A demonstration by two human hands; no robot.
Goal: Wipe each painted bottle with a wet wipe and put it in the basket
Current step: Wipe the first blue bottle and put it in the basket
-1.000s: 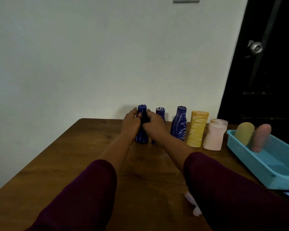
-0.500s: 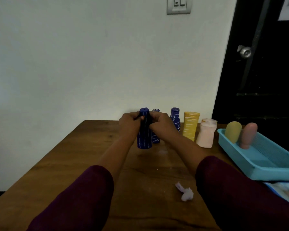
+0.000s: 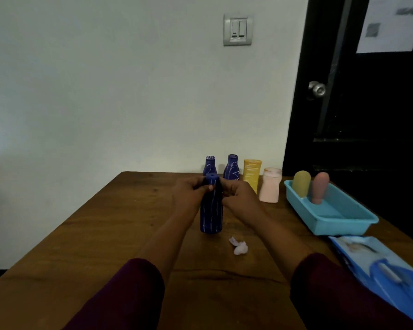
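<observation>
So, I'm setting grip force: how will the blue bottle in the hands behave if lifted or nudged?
The blue bottle is tall with a narrow base, so a nudge near its neck would probably tip it. Its round body would likely roll once down. The left hand and right hand grip only its top, hinting it is light.

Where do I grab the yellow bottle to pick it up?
Probably its top half, front and back, reaching down from above. The yellow bottle stands upright with a blue bottle and a pink bottle close beside it, so its sides are crowded.
</observation>
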